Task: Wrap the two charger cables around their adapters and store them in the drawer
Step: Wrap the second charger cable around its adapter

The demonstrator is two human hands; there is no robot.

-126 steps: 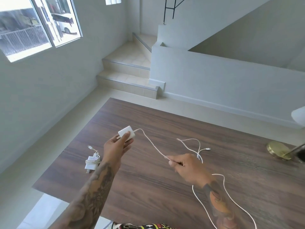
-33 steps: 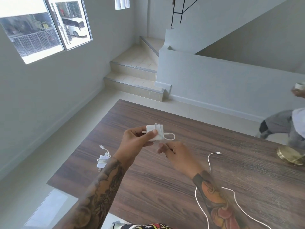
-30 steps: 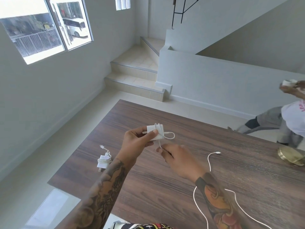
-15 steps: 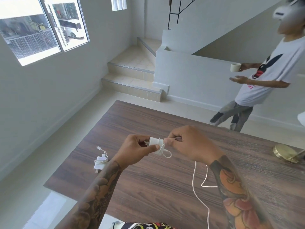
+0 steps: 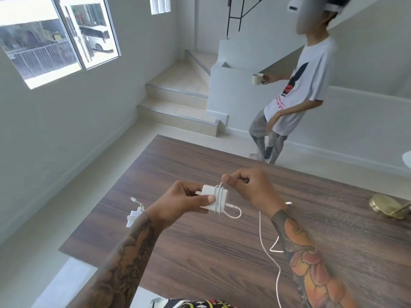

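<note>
Between both hands point(image 5: 178, 205), half-wrapped adapter point(image 5: 214, 197)

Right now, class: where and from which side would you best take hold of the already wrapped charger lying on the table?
Probably around the cable-wound body of the wrapped charger, coming from above: it lies on the table with its connector end sticking loose.

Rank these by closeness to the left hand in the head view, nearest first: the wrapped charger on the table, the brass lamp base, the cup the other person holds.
From the left hand:
1. Wrapped charger, just left of the wrist on the table.
2. Cup, up and right, off the table.
3. Brass lamp base, far right table edge.
</note>
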